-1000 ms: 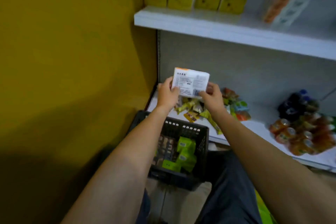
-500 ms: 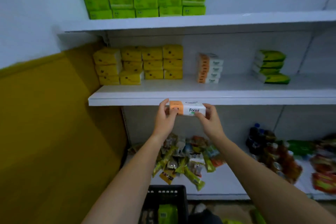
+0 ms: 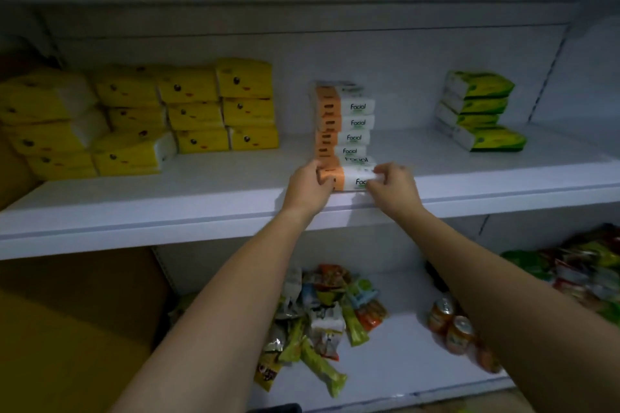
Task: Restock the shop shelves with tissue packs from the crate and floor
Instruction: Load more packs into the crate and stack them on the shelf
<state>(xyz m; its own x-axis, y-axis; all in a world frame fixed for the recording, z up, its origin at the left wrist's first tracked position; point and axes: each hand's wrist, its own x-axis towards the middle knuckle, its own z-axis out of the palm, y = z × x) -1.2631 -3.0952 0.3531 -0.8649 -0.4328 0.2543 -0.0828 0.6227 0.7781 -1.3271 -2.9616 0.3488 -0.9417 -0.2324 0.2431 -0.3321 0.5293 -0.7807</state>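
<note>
An orange and white tissue pack point(image 3: 349, 179) marked "Facial" lies on the middle shelf point(image 3: 201, 188), just in front of a stack of the same packs point(image 3: 344, 124). My left hand point(image 3: 307, 188) grips its orange left end. My right hand point(image 3: 394, 189) pinches its white right end. The crate is out of sight except for a dark edge at the bottom of the frame.
Yellow tissue packs point(image 3: 188, 111) fill the left of the shelf, green and white packs point(image 3: 479, 111) are stacked on the right. The shelf below holds snack packets point(image 3: 322, 318), small cans point(image 3: 449, 322) and more packets point(image 3: 590, 271). A yellow wall panel point(image 3: 67, 329) is at the lower left.
Both hands carried the tissue pack up from below the shelf edge and onto the middle shelf, in front of the matching stack. My view rose and moved closer to the shelf.
</note>
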